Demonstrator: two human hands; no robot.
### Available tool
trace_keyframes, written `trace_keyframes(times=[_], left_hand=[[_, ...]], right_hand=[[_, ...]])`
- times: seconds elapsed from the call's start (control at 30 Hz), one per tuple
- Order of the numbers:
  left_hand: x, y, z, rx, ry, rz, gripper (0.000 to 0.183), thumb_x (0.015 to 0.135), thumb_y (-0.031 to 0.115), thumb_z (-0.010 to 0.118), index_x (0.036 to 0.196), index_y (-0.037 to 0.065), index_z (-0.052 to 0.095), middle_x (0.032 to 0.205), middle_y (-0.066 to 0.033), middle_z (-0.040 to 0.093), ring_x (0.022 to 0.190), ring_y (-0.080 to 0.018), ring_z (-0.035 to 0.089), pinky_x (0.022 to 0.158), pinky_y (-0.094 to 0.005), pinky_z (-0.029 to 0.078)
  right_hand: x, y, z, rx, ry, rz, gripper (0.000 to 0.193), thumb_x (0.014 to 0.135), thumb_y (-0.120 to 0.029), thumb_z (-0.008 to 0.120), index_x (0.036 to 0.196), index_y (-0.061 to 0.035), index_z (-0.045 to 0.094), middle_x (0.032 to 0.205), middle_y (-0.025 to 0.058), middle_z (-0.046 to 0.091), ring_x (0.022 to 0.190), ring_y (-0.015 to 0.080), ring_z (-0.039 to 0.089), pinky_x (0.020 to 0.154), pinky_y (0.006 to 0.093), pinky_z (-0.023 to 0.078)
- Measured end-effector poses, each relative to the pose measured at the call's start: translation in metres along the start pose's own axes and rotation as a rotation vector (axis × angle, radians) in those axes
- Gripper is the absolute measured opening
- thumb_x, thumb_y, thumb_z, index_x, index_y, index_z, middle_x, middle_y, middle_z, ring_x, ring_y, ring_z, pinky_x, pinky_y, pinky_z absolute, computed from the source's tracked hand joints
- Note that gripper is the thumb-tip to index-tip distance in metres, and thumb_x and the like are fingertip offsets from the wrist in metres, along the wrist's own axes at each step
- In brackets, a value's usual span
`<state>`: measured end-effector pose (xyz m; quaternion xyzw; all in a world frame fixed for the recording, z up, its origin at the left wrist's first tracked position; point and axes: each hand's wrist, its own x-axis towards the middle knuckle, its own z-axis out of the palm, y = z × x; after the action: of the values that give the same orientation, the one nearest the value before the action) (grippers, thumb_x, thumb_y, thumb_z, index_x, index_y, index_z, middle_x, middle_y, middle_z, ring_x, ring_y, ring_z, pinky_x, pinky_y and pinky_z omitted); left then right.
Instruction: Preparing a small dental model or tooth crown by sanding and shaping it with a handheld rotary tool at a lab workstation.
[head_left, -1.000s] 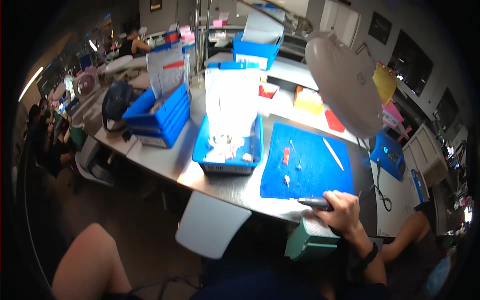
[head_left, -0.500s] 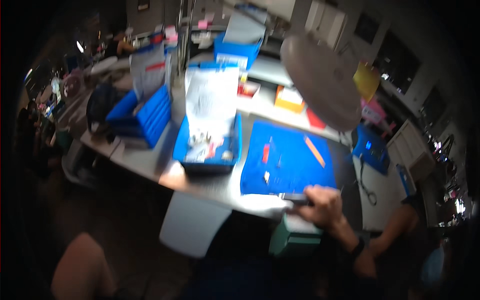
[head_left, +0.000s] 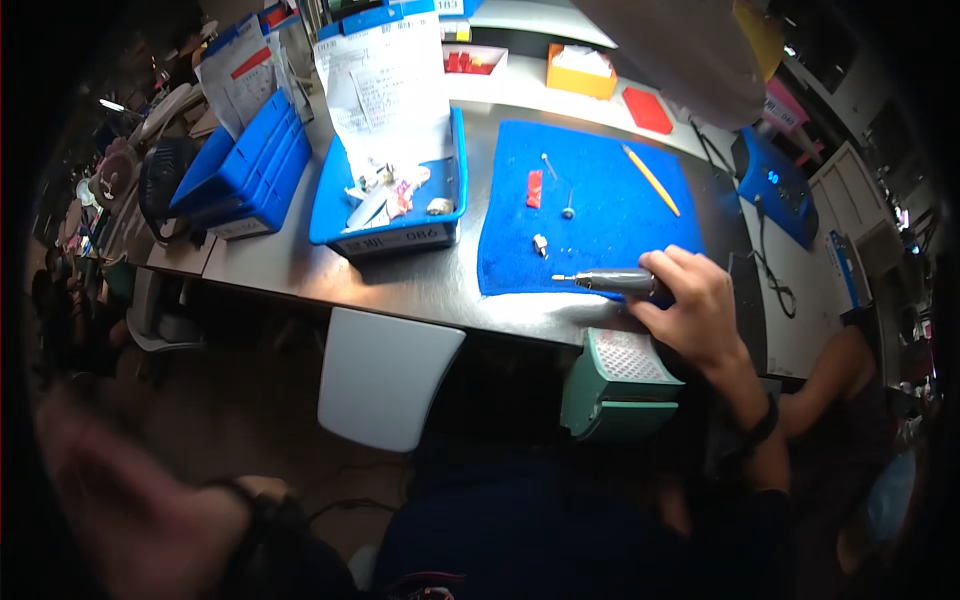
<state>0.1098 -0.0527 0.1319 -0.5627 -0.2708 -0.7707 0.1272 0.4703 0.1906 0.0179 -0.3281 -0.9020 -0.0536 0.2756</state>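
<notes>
Steel-grey rotary handpiece (head_left: 612,282) lies level in the right hand (head_left: 695,310), fingers wrapped round its rear half, thumb side up, thin bit pointing away to the hand's left. The wrist bends back toward the body; a dark band sits on the forearm below it. Handpiece tip hovers over the near edge of a blue cloth mat (head_left: 600,200), which spreads ahead of the knuckles.

Left hand (head_left: 130,510) hangs low at the near left, well apart from the bench, blurred; fingers look spread with nothing seen in them, but the blur leaves that uncertain.

On the mat, beyond the bit: a small metal part (head_left: 540,243) nearest, a red piece (head_left: 534,188) farther off, a round-headed pin (head_left: 568,211) between them and to the side, a yellow stick (head_left: 651,180) at the far right.

Left of the mat, a blue parts tray (head_left: 440,215) holds paper sheets and small oddments. Farther left, stacked blue bins (head_left: 240,175).

Under the hand, at the bench front, a pale green box (head_left: 620,385) with a mesh top. Bench (head_left: 420,285) is bare brushed metal. A white chair seat (head_left: 385,375) stands below its edge.

Right of the hand, a dark cable trails toward a blue control unit (head_left: 775,190). Far side: an orange box (head_left: 581,72) and a red pad (head_left: 648,108). Room beyond is a dim, cluttered workshop.
</notes>
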Motion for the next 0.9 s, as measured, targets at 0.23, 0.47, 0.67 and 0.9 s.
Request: trace_keyframes(times=[0.23,0.47,0.67,0.9], left_hand=[[-0.091,-0.063,0.116,-0.016,-0.859,-0.711,0.033,0.095,0.012,0.069,0.126,0.002,0.062,0.115,-0.0114,0.069,0.101,-0.0199,0.066,0.082,-0.0293,0.050],[-0.144,-0.097,0.146,0.012,-1.002,-0.478,0.049,0.097,0.018,0.069,0.137,-0.004,0.052,0.120,-0.0259,0.066,0.106,-0.0430,0.066,0.091,-0.0445,0.053],[-0.136,-0.103,0.166,-0.008,-0.929,-0.807,0.028,0.101,0.020,0.062,0.117,-0.004,0.061,0.094,-0.0285,0.069,0.088,-0.0496,0.066,0.074,-0.0508,0.053],[-0.126,-0.074,0.175,-0.237,-0.876,-0.690,0.030,0.098,0.009,0.064,0.127,0.001,0.062,0.105,-0.0200,0.070,0.104,-0.0394,0.068,0.090,-0.0415,0.054]], right_hand=[[0.004,-0.022,-0.016,0.071,-0.084,-0.117,0.040,0.064,-0.008,0.081,0.102,-0.0063,0.067,0.088,0.0077,0.057,0.079,0.0280,0.057,0.072,0.0384,0.044],[0.020,-0.035,-0.013,-0.018,0.054,-0.253,0.039,0.064,-0.008,0.082,0.101,-0.0074,0.071,0.092,0.0062,0.061,0.086,0.0255,0.062,0.078,0.0377,0.046],[0.009,-0.044,-0.031,-0.121,0.355,-0.292,0.021,0.075,-0.014,0.086,0.094,-0.0071,0.078,0.098,0.0071,0.065,0.088,0.0236,0.064,0.078,0.0363,0.051],[-0.005,-0.026,-0.013,1.656,-0.342,0.442,0.064,0.096,-0.024,0.069,0.149,0.0011,0.042,0.109,0.0120,0.067,0.084,0.0136,0.063,0.075,0.0278,0.051]])
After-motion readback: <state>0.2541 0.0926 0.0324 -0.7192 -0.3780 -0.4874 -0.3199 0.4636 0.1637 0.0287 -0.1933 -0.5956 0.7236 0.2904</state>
